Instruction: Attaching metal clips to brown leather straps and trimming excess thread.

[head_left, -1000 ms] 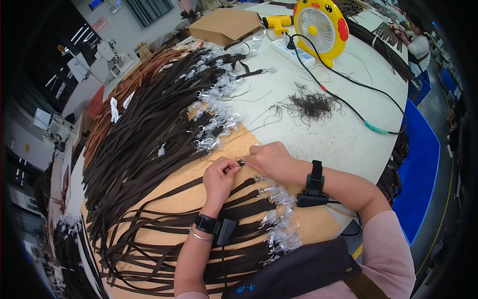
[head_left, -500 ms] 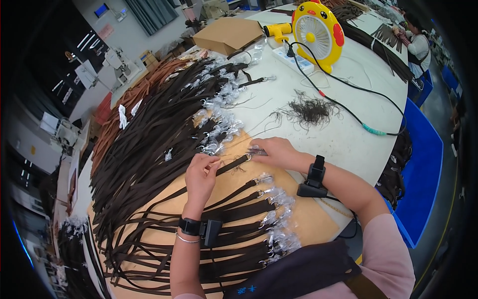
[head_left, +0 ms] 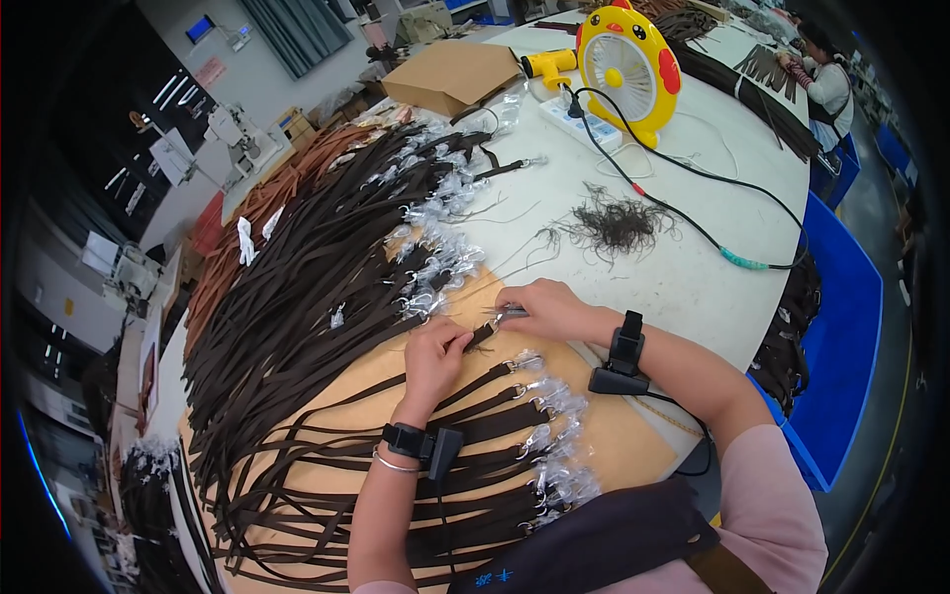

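Observation:
My left hand (head_left: 435,361) is closed on a dark brown strap (head_left: 481,336), pinching it close to its end. Beyond those fingers, the strap's metal end lies right by my right hand (head_left: 550,309). That hand is closed around a small grey metal tool (head_left: 514,312), mostly hidden in the fingers; its exact kind is unclear. Below my hands, several dark straps (head_left: 485,416) lie side by side on a tan sheet (head_left: 623,436), their metal clasps wrapped in clear plastic (head_left: 559,401). A large heap of similar straps (head_left: 297,257) spreads to the left.
A tangle of dark threads (head_left: 618,220) lies on the white table (head_left: 712,307). Farther back stand a yellow chick-shaped fan (head_left: 618,77), a power strip (head_left: 582,121) and a cardboard box (head_left: 450,74). A blue bin (head_left: 841,346) is at the right; a co-worker (head_left: 829,89) sits far right.
My left hand has moved right and slightly down, from loosely pinched fingers to a grip on the strap near its end. My right hand has shifted only a little.

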A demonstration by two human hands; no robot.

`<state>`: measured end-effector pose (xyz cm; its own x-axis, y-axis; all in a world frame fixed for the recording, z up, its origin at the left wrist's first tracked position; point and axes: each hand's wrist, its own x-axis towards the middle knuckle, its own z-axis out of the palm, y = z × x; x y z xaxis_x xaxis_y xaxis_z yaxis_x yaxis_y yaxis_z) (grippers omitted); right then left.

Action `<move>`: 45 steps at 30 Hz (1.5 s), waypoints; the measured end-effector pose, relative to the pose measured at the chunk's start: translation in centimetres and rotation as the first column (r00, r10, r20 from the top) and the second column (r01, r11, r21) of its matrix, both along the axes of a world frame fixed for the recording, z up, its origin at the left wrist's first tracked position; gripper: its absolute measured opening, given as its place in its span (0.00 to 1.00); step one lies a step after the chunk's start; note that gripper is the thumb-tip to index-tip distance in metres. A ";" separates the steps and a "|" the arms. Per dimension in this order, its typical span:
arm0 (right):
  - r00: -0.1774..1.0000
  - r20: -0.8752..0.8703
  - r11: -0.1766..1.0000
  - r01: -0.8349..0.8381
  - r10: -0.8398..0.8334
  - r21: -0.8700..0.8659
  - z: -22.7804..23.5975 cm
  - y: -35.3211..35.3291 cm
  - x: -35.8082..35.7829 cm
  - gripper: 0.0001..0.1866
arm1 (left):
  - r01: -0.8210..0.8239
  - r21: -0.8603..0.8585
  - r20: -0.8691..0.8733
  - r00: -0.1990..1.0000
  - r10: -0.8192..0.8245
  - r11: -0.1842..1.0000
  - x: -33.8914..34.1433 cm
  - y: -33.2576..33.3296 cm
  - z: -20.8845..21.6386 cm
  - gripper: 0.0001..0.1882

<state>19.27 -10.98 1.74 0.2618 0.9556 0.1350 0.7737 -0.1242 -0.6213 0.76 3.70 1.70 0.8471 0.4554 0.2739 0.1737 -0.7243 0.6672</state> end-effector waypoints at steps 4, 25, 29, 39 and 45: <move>1.000 0.001 1.000 -0.011 0.011 0.022 -0.9 -0.1 0.5 0.12 | 0.026 0.035 -0.015 1.000 -0.026 0.999 -0.2 0.5 0.7 0.04; 0.983 0.182 0.958 -0.065 0.014 0.279 -0.4 -1.3 0.3 0.09 | 0.116 0.389 -0.023 0.993 -0.117 0.914 -1.5 -0.6 0.6 0.06; 0.986 0.167 0.958 -0.055 0.007 0.281 -0.2 -1.3 -0.2 0.06 | 0.086 0.226 -0.050 0.996 -0.077 0.970 -1.5 -0.9 0.7 0.10; 0.992 0.112 0.994 0.039 -0.051 0.105 0.0 -1.3 0.0 0.14 | 0.055 0.050 0.001 0.998 -0.055 0.997 -0.8 -1.7 0.8 0.11; 0.976 0.197 0.982 -0.125 0.097 0.138 1.0 -1.9 -0.9 0.16 | 0.068 0.088 -0.027 0.997 -0.066 0.994 0.0 -1.7 -0.3 0.07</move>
